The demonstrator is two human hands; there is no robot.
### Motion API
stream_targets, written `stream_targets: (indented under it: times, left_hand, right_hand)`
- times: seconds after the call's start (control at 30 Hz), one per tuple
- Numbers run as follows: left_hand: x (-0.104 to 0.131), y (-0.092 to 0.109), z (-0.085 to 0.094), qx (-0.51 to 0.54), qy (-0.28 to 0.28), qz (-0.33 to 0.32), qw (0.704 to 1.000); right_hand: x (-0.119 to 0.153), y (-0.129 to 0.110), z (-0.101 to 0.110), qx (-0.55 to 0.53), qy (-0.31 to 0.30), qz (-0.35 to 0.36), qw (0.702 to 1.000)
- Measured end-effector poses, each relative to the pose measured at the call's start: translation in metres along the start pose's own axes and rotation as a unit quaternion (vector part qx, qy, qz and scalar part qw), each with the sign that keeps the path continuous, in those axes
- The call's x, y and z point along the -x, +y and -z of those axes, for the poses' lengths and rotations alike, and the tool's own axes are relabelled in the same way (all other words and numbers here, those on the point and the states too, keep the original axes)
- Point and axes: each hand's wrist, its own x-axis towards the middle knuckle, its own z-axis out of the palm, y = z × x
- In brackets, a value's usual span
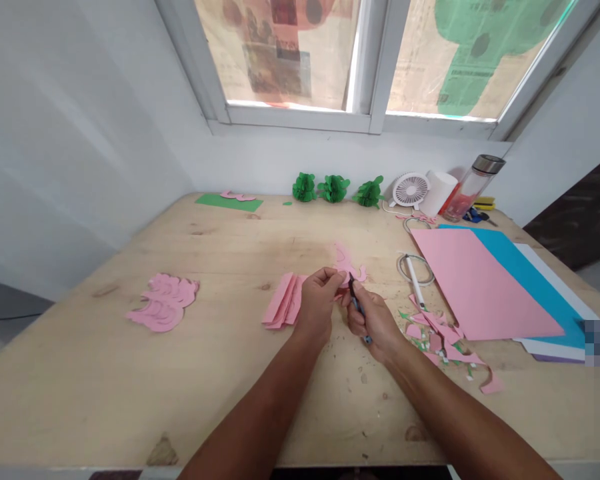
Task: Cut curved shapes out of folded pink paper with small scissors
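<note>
Over the middle of the table, my left hand (320, 297) is closed, pinching a pink paper piece (343, 255) with curved cut edges. My right hand (373, 317) is wrapped round a slim tool (357, 305) with a dark tip and a blue-grey handle. The tool's tip meets the pink paper right beside my left fingertips; its exact kind is hard to make out. Just left of my left hand lies a folded stack of pink paper (280, 303), partly hidden by that hand. Farther left rests a pile of scalloped pink cut-outs (163, 300).
Pink and green scraps (447, 340) and a white pen (415, 283) lie to the right, beside coloured sheets (485, 287). Along the wall stand green paper pieces (334, 189), a small fan (411, 190) and a bottle (473, 190). A green sheet (230, 203) lies back left.
</note>
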Motion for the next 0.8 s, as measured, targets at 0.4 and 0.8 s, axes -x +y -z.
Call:
stream_targets:
  times: [0.4, 0.8]
  left_hand:
    - [-0.0013, 0.0009, -0.0012, -0.006, 0.014, 0.006, 1.0]
    - [-0.0008, -0.0003, -0.0009, -0.005, 0.015, 0.011, 1.0]
  right_hand:
    - [-0.0011, 0.0037, 0.0015, -0.001, -0.009, 0.001, 1.0]
    - [-0.0008, 0.0009, -0.0002, 0.001, -0.001, 0.002, 1.0]
